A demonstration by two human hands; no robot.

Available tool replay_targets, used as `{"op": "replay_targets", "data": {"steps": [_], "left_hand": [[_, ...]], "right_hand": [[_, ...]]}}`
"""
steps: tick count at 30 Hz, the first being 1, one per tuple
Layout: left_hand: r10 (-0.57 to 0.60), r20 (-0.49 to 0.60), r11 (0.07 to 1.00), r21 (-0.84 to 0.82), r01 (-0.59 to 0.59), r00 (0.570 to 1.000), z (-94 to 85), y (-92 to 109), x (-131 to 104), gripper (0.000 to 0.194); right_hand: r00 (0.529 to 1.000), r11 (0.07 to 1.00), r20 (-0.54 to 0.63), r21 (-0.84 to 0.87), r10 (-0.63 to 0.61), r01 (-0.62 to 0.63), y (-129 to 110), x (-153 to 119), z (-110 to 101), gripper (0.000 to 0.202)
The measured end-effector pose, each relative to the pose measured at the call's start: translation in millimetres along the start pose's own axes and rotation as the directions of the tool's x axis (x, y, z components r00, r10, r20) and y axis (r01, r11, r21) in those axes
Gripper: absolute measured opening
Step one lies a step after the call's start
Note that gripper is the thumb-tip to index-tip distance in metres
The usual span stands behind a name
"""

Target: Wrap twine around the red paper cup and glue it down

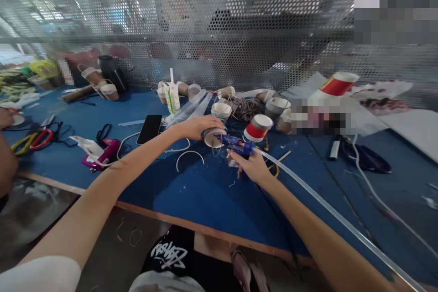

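Near the middle of the blue table, my left hand (200, 127) is wrapped over a small cup (214, 138), which is tipped so its open mouth faces me. In my right hand (252, 165) is a blue glue gun (236, 143), its tip pointing left at the mouth of the cup. A long translucent glue stick (318, 198) runs from the back of the gun toward the lower right. Just below my left hand, a curved white strip (190, 153) lies on the table. A red and white cup (258, 127) stands behind the gun.
A black phone (149, 129), a purple device (101, 154) and scissors (41, 139) lie to the left. Several cups and a tangle of cord (247, 108) line the back by the perforated metal screen (205, 23). Another person's arm (7, 164) shows at the left edge.
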State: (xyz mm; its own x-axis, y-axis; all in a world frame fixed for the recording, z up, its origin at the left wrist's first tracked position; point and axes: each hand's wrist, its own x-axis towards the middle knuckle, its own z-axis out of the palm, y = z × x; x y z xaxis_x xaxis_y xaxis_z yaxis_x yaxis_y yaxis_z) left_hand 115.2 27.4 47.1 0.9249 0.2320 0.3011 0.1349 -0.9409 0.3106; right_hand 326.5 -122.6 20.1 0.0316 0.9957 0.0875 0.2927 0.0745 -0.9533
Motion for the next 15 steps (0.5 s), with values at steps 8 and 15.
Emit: {"op": "replay_targets", "data": {"steps": [8, 15], "left_hand": [[-0.171, -0.195, 0.983, -0.102, 0.153, 0.966, -3.7, 8, -23, 0.066], [-0.457, -0.262, 0.867, -0.344, 0.36, 0.85, 4.2, 14, -36, 0.071]], "right_hand": [[0.997, 0.993, 0.078, 0.119, -0.012, 0.003, -18, -1, -12, 0.041], [0.994, 0.971, 0.046, 0.222, -0.101, 0.088, -24, -5, -14, 0.048]]}}
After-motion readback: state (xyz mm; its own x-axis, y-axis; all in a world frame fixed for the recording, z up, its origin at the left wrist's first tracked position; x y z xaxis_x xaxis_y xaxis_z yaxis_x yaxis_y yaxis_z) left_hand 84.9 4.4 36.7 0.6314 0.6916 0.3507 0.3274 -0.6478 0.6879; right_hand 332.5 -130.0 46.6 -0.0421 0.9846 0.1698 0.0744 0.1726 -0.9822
